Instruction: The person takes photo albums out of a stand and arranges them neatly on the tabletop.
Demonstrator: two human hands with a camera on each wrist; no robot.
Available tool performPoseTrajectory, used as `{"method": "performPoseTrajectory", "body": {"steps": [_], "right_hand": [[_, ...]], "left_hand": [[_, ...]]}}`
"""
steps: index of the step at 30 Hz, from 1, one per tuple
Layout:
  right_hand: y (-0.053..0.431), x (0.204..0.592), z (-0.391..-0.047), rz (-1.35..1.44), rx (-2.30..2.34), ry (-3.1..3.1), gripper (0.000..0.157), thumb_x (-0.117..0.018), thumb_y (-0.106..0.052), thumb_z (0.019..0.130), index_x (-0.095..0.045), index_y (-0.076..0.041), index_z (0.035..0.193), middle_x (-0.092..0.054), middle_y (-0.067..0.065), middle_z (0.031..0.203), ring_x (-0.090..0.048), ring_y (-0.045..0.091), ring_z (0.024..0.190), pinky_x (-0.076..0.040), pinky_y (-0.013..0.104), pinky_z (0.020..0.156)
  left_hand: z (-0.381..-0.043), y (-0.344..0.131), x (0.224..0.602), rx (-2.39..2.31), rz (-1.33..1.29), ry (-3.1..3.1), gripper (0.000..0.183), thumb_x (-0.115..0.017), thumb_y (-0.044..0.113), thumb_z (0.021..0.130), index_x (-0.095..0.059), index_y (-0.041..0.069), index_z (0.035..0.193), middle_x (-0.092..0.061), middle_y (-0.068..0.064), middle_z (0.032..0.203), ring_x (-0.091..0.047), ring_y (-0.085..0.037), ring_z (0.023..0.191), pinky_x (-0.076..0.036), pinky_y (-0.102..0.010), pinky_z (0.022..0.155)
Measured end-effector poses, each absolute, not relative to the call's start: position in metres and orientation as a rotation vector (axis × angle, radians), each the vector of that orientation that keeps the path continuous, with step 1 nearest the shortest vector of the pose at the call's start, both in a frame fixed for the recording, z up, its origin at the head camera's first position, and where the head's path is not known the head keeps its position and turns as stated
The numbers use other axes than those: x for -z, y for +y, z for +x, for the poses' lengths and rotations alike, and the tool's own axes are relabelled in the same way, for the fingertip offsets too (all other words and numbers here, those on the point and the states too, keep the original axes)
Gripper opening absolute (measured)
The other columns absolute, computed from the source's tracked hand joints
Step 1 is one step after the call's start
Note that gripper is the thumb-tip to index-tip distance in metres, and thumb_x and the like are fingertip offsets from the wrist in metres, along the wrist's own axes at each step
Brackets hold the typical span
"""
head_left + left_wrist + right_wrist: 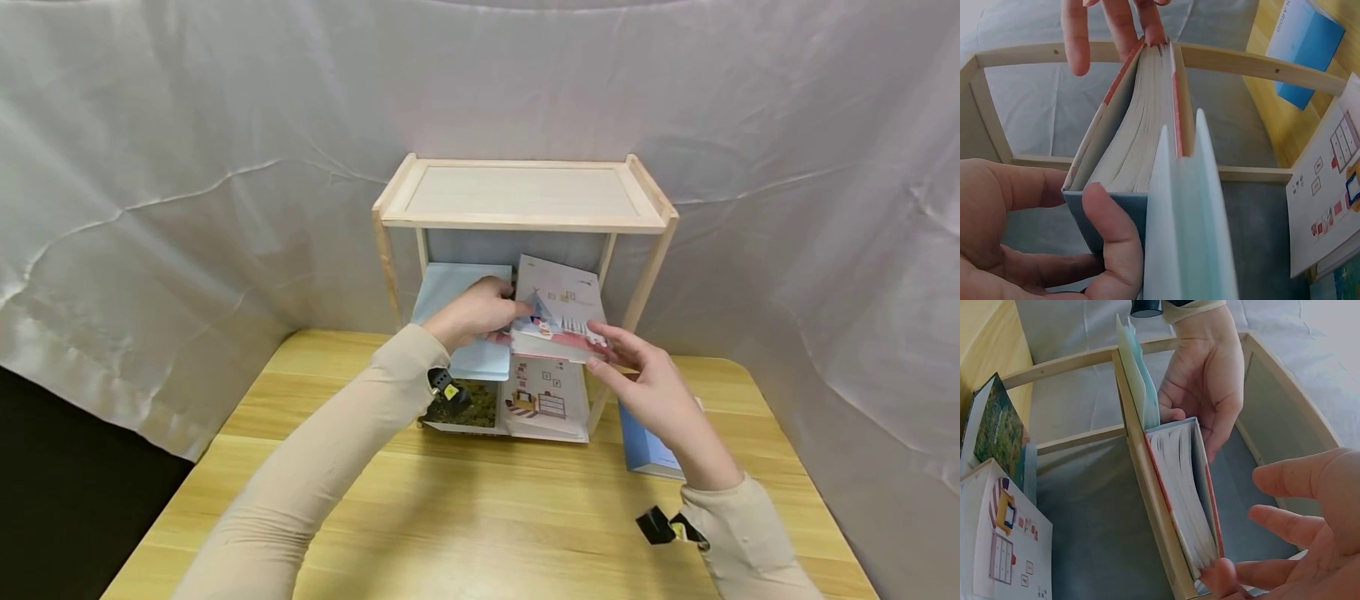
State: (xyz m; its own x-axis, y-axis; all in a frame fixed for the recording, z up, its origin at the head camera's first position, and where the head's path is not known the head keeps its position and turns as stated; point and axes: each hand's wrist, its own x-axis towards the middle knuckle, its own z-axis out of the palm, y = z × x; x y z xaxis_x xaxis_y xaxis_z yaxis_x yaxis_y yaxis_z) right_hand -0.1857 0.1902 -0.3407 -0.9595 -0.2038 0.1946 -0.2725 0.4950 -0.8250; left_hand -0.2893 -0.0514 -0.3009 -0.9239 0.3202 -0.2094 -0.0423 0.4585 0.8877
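Observation:
A thick white book (562, 283) with drawings on its cover lies on the middle shelf, its page edge facing forward. My left hand (480, 310) holds it at the blue spine (1125, 206), the thumb against that end. At the opposite end my right hand (652, 387) touches the book near its corner, the other fingers spread and straight. A thin light blue book (480, 360) lies on the same shelf beside the white one, on the left; my left hand and forearm overlap it in the head view.
The pale wooden rack (525, 192) has a bare top board. Below the middle shelf are a second illustrated white book (551, 396) and a book with a green foliage cover (476, 406). A blue book (648, 446) rests on the wooden table (480, 533), right of the rack.

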Motion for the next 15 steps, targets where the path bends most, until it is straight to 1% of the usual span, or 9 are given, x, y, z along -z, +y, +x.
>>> {"method": "performPoseTrajectory", "body": {"steps": [3, 5, 8, 11, 13, 15], "right_hand": [[0.1892, 0.3428, -0.1860, 0.393, -1.523, -2.625, 0.054, -0.066, -0.019, 0.108, -0.052, -0.007, 0.159, -0.057, 0.027, 0.155, -0.058, 0.045, 0.142, -0.050, 0.007, 0.088], [0.1884, 0.3438, -0.1858, 0.368, -1.545, -2.603, 0.052, -0.066, -0.020, 0.108, -0.054, -0.008, 0.157, -0.058, 0.025, 0.155, -0.058, 0.043, 0.143, -0.049, 0.006, 0.089], [0.1879, 0.3458, -0.1856, 0.342, -1.572, -2.567, 0.049, -0.065, -0.021, 0.109, -0.056, -0.007, 0.155, -0.059, 0.023, 0.155, -0.058, 0.042, 0.143, -0.048, 0.004, 0.091], [0.1875, 0.3459, -0.1846, 0.323, -1.595, -2.536, 0.047, -0.065, -0.022, 0.109, -0.058, -0.007, 0.153, -0.058, 0.021, 0.157, -0.057, 0.041, 0.144, -0.047, 0.003, 0.092], [0.1869, 0.3457, -0.1840, 0.316, -1.608, -2.519, 0.046, -0.065, -0.022, 0.109, -0.058, -0.007, 0.152, -0.059, 0.021, 0.156, -0.058, 0.040, 0.143, -0.047, 0.003, 0.093], [0.1862, 0.3454, -0.1833, 0.308, -1.621, -2.507, 0.046, -0.065, -0.022, 0.109, -0.059, -0.007, 0.152, -0.060, 0.021, 0.154, -0.058, 0.039, 0.142, -0.048, 0.003, 0.093]], "left_hand": [[-0.2882, -0.0511, 0.3005, -1.455, 0.238, 2.357, 0.020, -0.066, 0.019, 0.107, -0.064, 0.002, 0.117, -0.067, -0.006, 0.098, -0.063, -0.012, 0.072, -0.056, -0.023, 0.060], [-0.2874, -0.0509, 0.3001, -1.449, 0.243, 2.353, 0.020, -0.066, 0.020, 0.107, -0.064, 0.003, 0.118, -0.067, -0.005, 0.097, -0.063, -0.012, 0.073, -0.056, -0.023, 0.060], [-0.2866, -0.0504, 0.2999, -1.454, 0.249, 2.336, 0.024, -0.066, 0.021, 0.107, -0.065, 0.003, 0.123, -0.070, -0.006, 0.099, -0.066, -0.012, 0.076, -0.057, -0.023, 0.062], [-0.2865, -0.0502, 0.3002, -1.471, 0.255, 2.321, 0.035, -0.066, 0.021, 0.107, -0.063, 0.001, 0.136, -0.073, -0.010, 0.108, -0.067, -0.012, 0.080, -0.059, -0.023, 0.065], [-0.2867, -0.0504, 0.2999, -1.478, 0.264, 2.320, 0.049, -0.066, 0.021, 0.107, -0.055, 0.001, 0.150, -0.072, -0.012, 0.117, -0.065, -0.011, 0.081, -0.058, -0.022, 0.067], [-0.2868, -0.0508, 0.2993, -1.483, 0.282, 2.318, 0.061, -0.066, 0.022, 0.107, -0.045, 0.004, 0.161, -0.070, -0.012, 0.126, -0.059, -0.011, 0.076, -0.057, -0.023, 0.068]]}}
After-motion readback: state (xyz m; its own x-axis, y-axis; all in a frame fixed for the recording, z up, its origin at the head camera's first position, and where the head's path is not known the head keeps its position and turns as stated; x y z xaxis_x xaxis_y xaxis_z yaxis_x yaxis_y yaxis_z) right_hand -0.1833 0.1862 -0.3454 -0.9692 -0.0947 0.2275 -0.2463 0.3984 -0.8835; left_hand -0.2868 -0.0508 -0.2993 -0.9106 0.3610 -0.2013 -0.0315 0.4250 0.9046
